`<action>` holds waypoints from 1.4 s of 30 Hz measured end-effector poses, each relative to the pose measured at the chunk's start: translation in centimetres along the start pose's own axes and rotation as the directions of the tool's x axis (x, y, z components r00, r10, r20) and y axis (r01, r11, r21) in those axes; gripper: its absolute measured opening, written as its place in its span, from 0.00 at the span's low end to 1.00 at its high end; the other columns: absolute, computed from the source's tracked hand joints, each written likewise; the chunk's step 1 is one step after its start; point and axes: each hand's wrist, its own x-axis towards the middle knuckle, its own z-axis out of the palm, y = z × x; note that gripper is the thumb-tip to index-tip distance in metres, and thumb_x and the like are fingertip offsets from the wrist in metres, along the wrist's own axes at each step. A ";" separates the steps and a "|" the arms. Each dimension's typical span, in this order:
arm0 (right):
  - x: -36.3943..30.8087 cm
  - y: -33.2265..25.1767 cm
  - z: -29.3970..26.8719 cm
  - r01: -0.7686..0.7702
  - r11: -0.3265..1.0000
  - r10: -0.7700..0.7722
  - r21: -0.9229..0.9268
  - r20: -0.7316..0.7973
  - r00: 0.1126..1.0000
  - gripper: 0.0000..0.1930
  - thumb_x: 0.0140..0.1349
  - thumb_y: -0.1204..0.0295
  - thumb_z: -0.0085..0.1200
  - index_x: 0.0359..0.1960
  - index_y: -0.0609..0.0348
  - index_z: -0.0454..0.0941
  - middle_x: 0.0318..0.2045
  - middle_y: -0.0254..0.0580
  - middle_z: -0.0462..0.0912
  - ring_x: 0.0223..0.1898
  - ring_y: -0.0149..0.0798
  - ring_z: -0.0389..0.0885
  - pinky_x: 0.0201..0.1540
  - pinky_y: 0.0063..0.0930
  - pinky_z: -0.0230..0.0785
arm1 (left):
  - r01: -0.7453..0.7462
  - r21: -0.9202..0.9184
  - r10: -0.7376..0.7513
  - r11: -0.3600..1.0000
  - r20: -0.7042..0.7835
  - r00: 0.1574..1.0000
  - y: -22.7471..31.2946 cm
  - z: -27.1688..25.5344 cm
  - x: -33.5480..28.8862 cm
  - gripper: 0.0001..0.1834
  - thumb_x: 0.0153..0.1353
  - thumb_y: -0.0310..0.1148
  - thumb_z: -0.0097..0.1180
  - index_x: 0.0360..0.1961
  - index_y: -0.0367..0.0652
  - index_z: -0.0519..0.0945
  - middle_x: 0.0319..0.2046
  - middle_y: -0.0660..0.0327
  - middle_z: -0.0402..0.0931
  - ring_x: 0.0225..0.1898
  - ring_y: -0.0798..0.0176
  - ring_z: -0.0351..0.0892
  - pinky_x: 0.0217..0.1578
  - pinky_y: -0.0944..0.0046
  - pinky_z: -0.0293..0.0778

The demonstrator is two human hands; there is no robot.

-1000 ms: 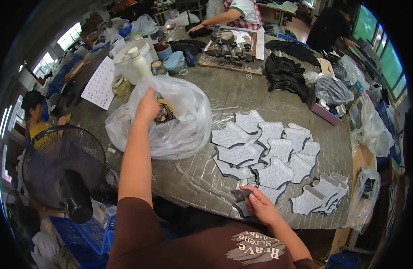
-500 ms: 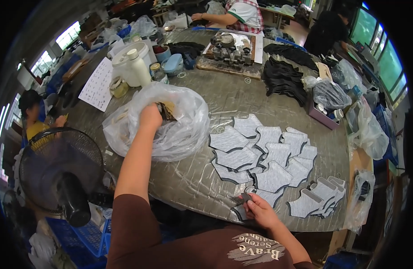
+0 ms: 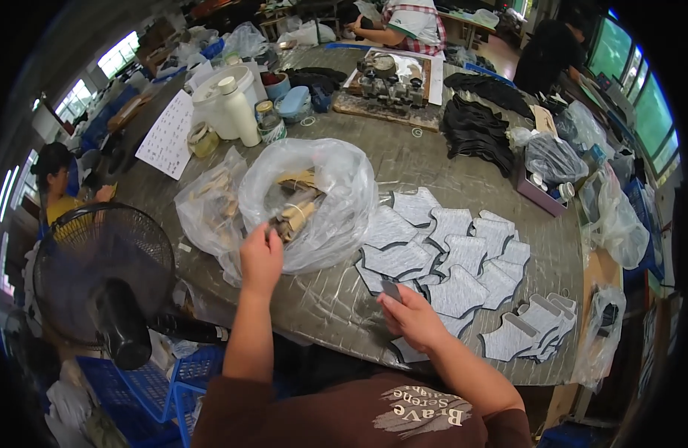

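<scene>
My left hand (image 3: 262,257) is closed, its thumb and fingers pinching the near, dark end of a banded bundle of tan strips (image 3: 301,215). The bundle lies tilted at the mouth of a clear plastic bag (image 3: 351,175), with more tan pieces (image 3: 295,179) deeper inside. In my right hand (image 3: 410,313) a small dark grey strip (image 3: 391,290) is pinched between thumb and fingers. That hand hovers at the near left edge of a spread of light grey fabric pieces (image 3: 460,291) with dark edges. More pieces with grey strips on them (image 3: 519,332) lie overlapped at the right.
Another plastic bag (image 3: 210,198) with tan pieces lies at the left. Behind it stand a white bucket (image 3: 210,104), a white bottle (image 3: 239,112) and jars. A black fan (image 3: 105,276) stands left of the table. A metal device (image 3: 389,86) and black fabric (image 3: 474,134) lie farther back.
My left hand has drawn back from inside the bag toward me, and the bundle now shows at its mouth. My right hand has moved left and up with the strip.
</scene>
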 end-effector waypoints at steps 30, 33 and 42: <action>7.6 1.0 2.6 0.435 0.419 -0.655 -0.797 0.066 0.753 0.22 0.46 0.77 0.63 0.45 0.60 0.73 0.33 0.38 0.76 0.34 0.35 0.77 0.36 0.24 0.69 | 0.687 -0.718 0.086 -0.112 0.682 0.727 3.7 3.7 -5.1 0.29 0.57 0.21 0.50 0.61 0.35 0.59 0.49 0.58 0.72 0.50 0.65 0.72 0.53 0.66 0.66; 7.3 0.1 2.9 0.462 0.182 -0.682 -0.868 0.227 0.695 0.24 0.43 0.77 0.63 0.46 0.59 0.73 0.34 0.43 0.76 0.35 0.46 0.79 0.38 0.32 0.72 | 0.696 -0.718 0.098 -0.027 0.691 0.716 3.7 4.0 -5.4 0.30 0.59 0.23 0.52 0.62 0.35 0.58 0.50 0.59 0.71 0.51 0.68 0.70 0.53 0.67 0.66; 6.8 -1.4 3.3 0.377 -0.006 -0.503 -0.926 0.329 0.799 0.26 0.45 0.72 0.61 0.49 0.59 0.70 0.35 0.48 0.76 0.31 0.51 0.79 0.31 0.39 0.74 | 0.660 -0.739 0.192 0.137 0.673 0.714 3.6 4.1 -5.9 0.37 0.56 0.25 0.58 0.65 0.37 0.54 0.53 0.62 0.68 0.53 0.69 0.68 0.52 0.68 0.67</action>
